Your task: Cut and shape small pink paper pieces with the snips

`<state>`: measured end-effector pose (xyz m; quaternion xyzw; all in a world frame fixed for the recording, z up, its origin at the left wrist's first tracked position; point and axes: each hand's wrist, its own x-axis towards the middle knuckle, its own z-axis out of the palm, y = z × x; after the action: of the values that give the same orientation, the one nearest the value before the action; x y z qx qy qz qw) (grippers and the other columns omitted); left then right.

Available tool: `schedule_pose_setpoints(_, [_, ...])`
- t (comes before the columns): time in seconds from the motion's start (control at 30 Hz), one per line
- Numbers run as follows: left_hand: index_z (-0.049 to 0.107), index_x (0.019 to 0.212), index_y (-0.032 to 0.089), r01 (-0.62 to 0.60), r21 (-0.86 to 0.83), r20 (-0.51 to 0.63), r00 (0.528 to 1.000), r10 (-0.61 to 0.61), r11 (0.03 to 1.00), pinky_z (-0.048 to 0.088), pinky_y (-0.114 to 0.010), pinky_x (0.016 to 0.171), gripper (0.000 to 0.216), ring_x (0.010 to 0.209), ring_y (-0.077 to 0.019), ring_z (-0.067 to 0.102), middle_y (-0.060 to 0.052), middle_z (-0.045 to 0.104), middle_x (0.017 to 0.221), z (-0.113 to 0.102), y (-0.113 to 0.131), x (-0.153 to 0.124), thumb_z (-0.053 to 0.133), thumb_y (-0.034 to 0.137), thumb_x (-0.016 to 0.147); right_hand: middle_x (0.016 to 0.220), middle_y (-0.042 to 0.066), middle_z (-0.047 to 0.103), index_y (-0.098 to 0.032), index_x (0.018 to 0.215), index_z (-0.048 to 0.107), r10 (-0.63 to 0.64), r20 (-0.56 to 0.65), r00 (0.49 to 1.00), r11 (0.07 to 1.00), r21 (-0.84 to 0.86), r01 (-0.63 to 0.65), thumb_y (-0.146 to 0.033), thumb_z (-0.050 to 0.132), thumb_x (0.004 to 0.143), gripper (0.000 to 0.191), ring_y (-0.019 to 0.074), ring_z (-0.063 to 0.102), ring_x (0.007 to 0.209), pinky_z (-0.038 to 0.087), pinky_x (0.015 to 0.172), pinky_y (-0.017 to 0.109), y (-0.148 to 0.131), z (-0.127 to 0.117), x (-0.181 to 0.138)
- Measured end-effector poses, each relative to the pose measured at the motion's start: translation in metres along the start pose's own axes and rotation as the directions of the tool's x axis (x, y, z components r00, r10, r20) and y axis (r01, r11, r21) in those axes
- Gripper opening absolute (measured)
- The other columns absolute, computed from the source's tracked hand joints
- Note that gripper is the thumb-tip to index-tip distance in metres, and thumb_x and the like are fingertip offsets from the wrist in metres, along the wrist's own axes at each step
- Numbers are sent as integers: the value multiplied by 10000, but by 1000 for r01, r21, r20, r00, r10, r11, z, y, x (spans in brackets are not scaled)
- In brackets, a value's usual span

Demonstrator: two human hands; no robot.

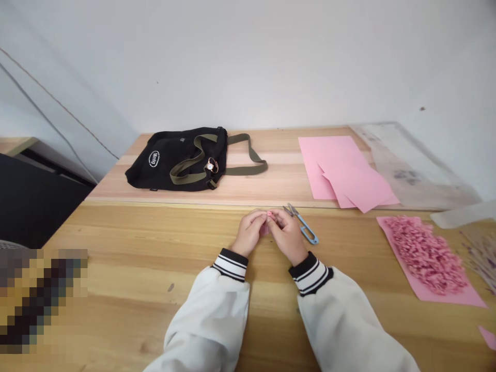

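Note:
My left hand (250, 230) and my right hand (285, 233) meet over the wooden table, fingertips pinched together. Between them is a small pink paper piece (269, 213), curled or folded at its top; my fingers cover most of it. Just right of my right hand lies a pair of blue-handled thread snips (306, 227), blades pointing toward the back. Farther right, a heap of small pink curled paper pieces (428, 256) rests on a pink sheet (434, 295).
A black bag (174, 160) with olive straps and a wristwatch (210, 166) lies at the back left. Pink paper sheets (329, 152) overlap at the back right, beside a clear plastic sheet (418, 175). Dried stems (480, 253) sit at the right edge.

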<state>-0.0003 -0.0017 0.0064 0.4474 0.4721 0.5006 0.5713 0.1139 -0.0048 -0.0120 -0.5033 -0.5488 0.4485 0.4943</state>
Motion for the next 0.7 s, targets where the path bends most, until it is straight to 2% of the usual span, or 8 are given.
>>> schedule_pose_setpoints(0.17, [634, 633, 144, 18, -25, 8, 1000, -18, 1000, 404, -249, 505, 280, 530, -106, 495, -10, 552, 613, -1, 1, 0, 615, 409, 723, 661, 26, 648, -182, 866, 634, 17, -10, 1000, 999, 38, -17, -371, 613, 777, 210, 173, 623, 643, 516, 593, 302, -2, 1, 0])
schedule_pose_setpoints(0.33, [654, 680, 141, 10, 6, 3, 1000, -10, 1000, 407, -251, 510, 310, 516, -102, 502, -4, 568, 609, -3, 0, -1, 659, 450, 716, 699, 31, 673, -188, 885, 629, 29, -9, 1000, 997, 68, -29, -360, 621, 773, 206, 156, 606, 605, 498, 555, 286, -2, 1, -1])
schedule_pose_setpoints(0.5, [667, 689, 145, -12, 5, 3, 1000, 12, 1000, 404, -249, 521, 313, 519, -102, 503, -4, 571, 601, -4, -2, 0, 677, 456, 723, 595, -16, 601, -184, 895, 624, 39, -20, 999, 998, 60, -38, -339, 621, 769, 200, 128, 543, 528, 452, 529, 272, -3, 1, -1])
schedule_pose_setpoints(0.7, [681, 698, 145, -15, 8, 6, 1000, 15, 1000, 416, -252, 556, 322, 553, -109, 504, -7, 577, 600, -6, -3, 1, 682, 466, 728, 564, -37, 566, -191, 901, 622, 66, -24, 998, 995, 71, -64, -340, 620, 776, 195, 123, 522, 504, 441, 515, 269, -4, 0, -1])
